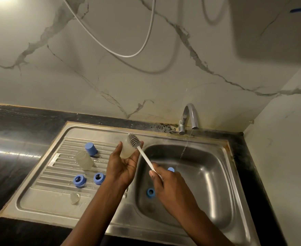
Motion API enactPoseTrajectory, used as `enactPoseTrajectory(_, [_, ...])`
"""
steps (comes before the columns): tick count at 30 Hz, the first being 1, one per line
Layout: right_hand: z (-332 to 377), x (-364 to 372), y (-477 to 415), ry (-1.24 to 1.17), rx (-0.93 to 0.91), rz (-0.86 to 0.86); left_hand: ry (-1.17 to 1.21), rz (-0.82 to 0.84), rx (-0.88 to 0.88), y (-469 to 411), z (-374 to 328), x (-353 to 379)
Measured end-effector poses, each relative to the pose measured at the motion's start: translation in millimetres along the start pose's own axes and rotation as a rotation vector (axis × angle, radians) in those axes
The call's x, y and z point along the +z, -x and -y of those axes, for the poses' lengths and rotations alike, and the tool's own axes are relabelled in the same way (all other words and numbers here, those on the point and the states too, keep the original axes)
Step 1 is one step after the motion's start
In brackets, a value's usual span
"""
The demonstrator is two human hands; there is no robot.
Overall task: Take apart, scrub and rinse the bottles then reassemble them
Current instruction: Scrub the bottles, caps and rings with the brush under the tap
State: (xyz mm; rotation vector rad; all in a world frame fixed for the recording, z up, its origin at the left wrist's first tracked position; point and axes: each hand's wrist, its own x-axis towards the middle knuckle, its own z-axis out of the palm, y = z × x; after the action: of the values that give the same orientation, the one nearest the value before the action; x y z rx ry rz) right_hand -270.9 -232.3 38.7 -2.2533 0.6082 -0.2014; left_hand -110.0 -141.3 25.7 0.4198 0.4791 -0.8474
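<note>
Disassembly is judged done. A second bottle (84, 159), a blue cap (90, 148), two blue rings (79, 180) and a clear teat (74, 197) are laid on the drainboard (48, 167), toward the left end of the worktop (13, 139). Another ring (150, 192) is left in the sink basin (208, 174). A clear bottle (125, 151) is cupped in the left grip (123, 166) over the basin's left rim. The handle of the brush (146, 158) is clenched in the right grip (165, 185). Scrubbing is judged under way; rinsing and reassembly remain.

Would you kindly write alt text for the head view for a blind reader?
Over a steel sink, the left hand holds a clear bottle while the right hand grips a bottle brush, its head at the bottle. A blue cap, two rings and a second bottle sit on the drainboard.
</note>
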Motion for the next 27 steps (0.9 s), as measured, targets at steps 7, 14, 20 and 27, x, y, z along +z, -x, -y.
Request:
enactPoseTrajectory(7, [4,0,-14,0.0,0.001,-0.022,-0.031,-0.068,-0.065,-1,10,-9])
enactPoseTrajectory(14, [-5,3,3,0.023,0.013,0.015,-0.004,-0.003,-0.001,4,-3,0])
enactPoseTrajectory(20, [-6,4,13,0.001,0.022,0.002,0.016,0.041,0.014,11,-8,6])
enactPoseTrajectory(27, [-1,2,3,-0.01,0.025,-0.059,-0.004,0.045,-0.044,3,0,0])
